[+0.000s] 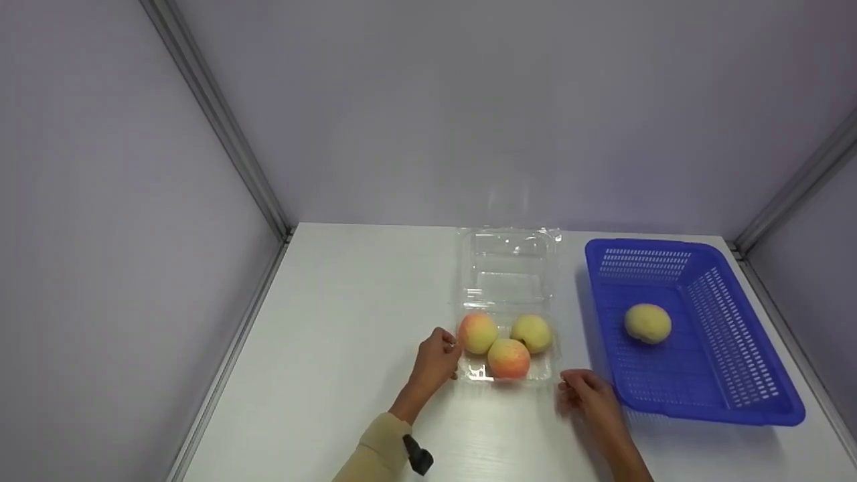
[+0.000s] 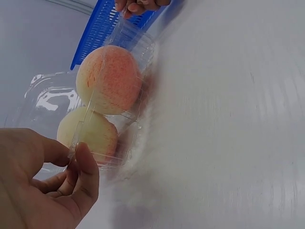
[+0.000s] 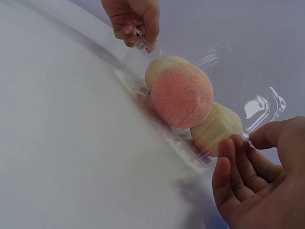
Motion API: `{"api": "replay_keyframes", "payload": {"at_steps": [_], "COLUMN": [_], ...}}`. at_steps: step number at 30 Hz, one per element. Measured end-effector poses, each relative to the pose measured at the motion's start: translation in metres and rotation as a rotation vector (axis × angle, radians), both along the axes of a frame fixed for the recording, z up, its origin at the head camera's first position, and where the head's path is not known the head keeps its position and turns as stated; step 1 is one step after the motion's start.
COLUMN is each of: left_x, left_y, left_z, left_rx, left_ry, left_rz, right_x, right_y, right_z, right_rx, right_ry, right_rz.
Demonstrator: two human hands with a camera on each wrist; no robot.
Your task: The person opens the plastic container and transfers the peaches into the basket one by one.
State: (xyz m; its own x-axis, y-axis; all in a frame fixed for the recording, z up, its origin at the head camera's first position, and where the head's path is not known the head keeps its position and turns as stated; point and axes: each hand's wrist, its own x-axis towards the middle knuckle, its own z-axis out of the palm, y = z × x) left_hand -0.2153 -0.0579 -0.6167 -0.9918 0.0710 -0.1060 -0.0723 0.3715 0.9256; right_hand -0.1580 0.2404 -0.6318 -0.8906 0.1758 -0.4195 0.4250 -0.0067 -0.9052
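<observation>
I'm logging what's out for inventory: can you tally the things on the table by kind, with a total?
Peaches: 4
Clear plastic clamshell: 1
Blue plastic basket: 1
Total: 6

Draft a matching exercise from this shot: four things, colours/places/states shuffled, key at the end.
Things
1. Three peaches
2. Single peach
3. Clear clamshell lid
4. Plastic basket

Places, colours, states
A. Open, on the far side of the clamshell tray
B. Blue, with slotted walls
C. Inside the clamshell tray
D. On the basket's floor

Pairs: 1-C, 2-D, 3-A, 4-B
</observation>
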Motion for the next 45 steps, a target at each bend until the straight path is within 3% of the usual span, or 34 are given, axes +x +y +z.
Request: {"api": "replay_keyframes", "payload": {"at_steps": [9, 18, 27, 34, 40, 45], "left_x": [0.000, 0.002, 0.005, 0.005, 0.005, 0.007], "left_y": [0.002, 0.001, -0.002, -0.002, -0.002, -0.002], "left_z": [0.000, 0.003, 0.002, 0.003, 0.002, 0.002], "left_rx": [0.008, 0.059, 0.040, 0.043, 0.037, 0.045], "left_ry": [0.004, -0.023, -0.035, -0.047, -0.062, -0.033], "left_rz": [0.002, -0.011, -0.023, -0.021, -0.018, -0.027], "right_x": [-0.003, -0.004, -0.004, -0.001, 0.004, 0.003], "right_y": [0.003, 0.002, -0.002, -0.010, -0.015, -0.017], "right_z": [-0.001, 0.005, 0.010, 0.013, 0.016, 0.014], "right_rx": [0.028, -0.041, 0.145, 0.325, 0.412, 0.451], "right_ry": [0.022, 0.040, 0.040, 0.179, 0.298, 0.391], "right_rz": [0.007, -0.018, 0.021, 0.046, 0.047, 0.017]}}
